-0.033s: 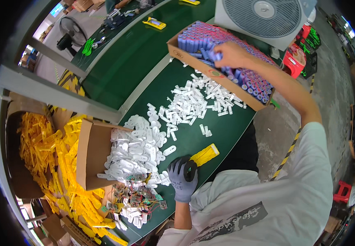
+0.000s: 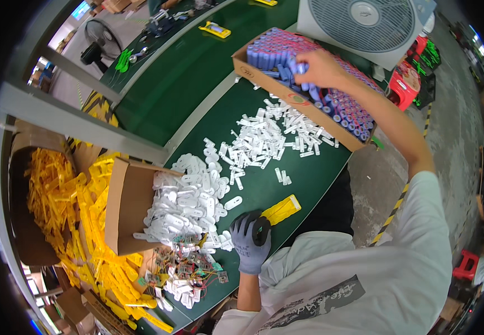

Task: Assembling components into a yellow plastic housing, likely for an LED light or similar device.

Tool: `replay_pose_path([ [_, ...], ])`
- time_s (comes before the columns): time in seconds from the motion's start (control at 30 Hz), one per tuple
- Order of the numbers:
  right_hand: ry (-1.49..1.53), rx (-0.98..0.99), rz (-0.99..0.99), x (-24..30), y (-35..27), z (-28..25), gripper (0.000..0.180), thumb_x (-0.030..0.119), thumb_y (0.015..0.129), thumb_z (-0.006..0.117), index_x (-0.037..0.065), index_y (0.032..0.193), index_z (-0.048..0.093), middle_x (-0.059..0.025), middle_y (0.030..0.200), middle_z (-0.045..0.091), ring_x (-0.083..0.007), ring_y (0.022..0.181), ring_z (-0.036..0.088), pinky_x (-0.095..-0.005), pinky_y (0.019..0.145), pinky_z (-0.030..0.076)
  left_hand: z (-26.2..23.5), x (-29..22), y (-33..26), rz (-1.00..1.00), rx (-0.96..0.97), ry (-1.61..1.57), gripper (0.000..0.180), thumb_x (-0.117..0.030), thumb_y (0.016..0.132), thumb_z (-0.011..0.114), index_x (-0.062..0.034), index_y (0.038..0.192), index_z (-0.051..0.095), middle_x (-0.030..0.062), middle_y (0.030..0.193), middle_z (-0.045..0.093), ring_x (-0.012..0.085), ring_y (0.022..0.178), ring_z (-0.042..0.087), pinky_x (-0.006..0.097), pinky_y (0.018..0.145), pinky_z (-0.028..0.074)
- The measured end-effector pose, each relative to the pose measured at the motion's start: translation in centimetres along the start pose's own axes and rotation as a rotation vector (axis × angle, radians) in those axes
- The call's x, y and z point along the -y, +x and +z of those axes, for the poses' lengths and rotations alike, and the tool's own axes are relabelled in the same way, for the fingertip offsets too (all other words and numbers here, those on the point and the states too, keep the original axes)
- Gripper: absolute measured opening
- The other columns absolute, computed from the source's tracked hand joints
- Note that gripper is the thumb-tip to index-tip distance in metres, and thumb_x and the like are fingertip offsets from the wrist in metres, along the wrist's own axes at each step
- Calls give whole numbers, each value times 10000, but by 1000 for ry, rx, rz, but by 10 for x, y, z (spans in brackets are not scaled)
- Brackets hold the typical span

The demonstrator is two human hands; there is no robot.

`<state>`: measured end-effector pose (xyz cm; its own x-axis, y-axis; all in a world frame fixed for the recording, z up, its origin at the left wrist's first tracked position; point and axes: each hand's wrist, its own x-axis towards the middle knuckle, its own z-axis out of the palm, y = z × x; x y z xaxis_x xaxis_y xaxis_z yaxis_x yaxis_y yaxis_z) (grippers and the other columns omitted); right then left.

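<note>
At the table's near edge, my left hand (image 2: 251,244), in a grey glove with dark fingers, is curled around the lower end of a flat yellow plastic casing (image 2: 282,210). The casing's other end points up and right, away from the glove. My bare right hand (image 2: 321,69) reaches into a shallow cardboard box (image 2: 331,124) of cylindrical batteries. Its fingertips pinch a purple battery (image 2: 299,68) above others lying loose. Upright batteries (image 2: 353,106) with pinkish tops fill much of the box. My fingers partly cover the pinched battery.
Small white plastic strips (image 2: 261,137) are heaped mid-table, beside white oval covers (image 2: 183,204) spilling from a tipped carton (image 2: 130,206). Wired circuit boards (image 2: 189,265) lie near the left hand. Yellow casings (image 2: 99,223) pile at left. A box fan (image 2: 365,25) stands behind the batteries.
My right hand has lifted slightly inside the battery box, and the purple battery at its fingertips shows more clearly. The left hand stays on the yellow casing. The whole view has shifted a little.
</note>
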<state>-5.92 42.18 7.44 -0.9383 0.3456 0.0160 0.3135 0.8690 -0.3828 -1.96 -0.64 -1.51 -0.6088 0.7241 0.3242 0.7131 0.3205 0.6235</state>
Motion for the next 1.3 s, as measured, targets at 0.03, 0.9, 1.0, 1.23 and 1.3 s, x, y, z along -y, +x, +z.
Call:
replay_pose_path([
  [0.03, 256, -116, 138, 8, -2, -14, 430, 326, 640, 757, 95, 993, 673, -138, 807, 685, -302, 759, 680, -392, 699, 532, 1, 0, 0, -6, -4, 10, 306, -88, 671, 711, -125, 954, 599, 70, 1075, 630, 308, 1002, 571, 448, 885, 407],
  [0.9, -71, -273, -174, -19, 80, -10, 685, 287, 683, 743, 220, 1319, 495, -154, 1348, 480, -347, 1173, 522, -448, 911, 475, 1, -4, 1, 6, -15, 14, 292, -89, 684, 716, -130, 941, 585, 66, 1066, 638, 304, 996, 579, 438, 889, 414],
  [1.0, -403, 59, -13, -7, 93, -3, 908, 436, 625, 780, 269, 1412, 360, -135, 1442, 344, -370, 1330, 327, -565, 1028, 368, 0, -3, -1, -7, -22, 16, 297, -96, 681, 720, -132, 948, 594, 69, 1066, 638, 309, 998, 579, 438, 884, 415],
  [1.23, -340, -57, 152, -3, 96, 12, 937, 505, 642, 762, 229, 1426, 329, -156, 1417, 373, -368, 1352, 291, -619, 1025, 319, 2, -7, -2, -12, -23, 31, 290, -106, 669, 733, -139, 935, 623, 65, 1096, 632, 301, 1013, 576, 427, 877, 424],
  [1.3, -341, -9, 183, 3, 98, 15, 925, 516, 650, 755, 214, 1415, 331, -173, 1424, 366, -399, 1332, 322, -621, 1013, 331, 3, -6, -3, -18, -18, 30, 288, -106, 667, 734, -140, 932, 625, 64, 1096, 632, 300, 1013, 576, 425, 878, 425],
])
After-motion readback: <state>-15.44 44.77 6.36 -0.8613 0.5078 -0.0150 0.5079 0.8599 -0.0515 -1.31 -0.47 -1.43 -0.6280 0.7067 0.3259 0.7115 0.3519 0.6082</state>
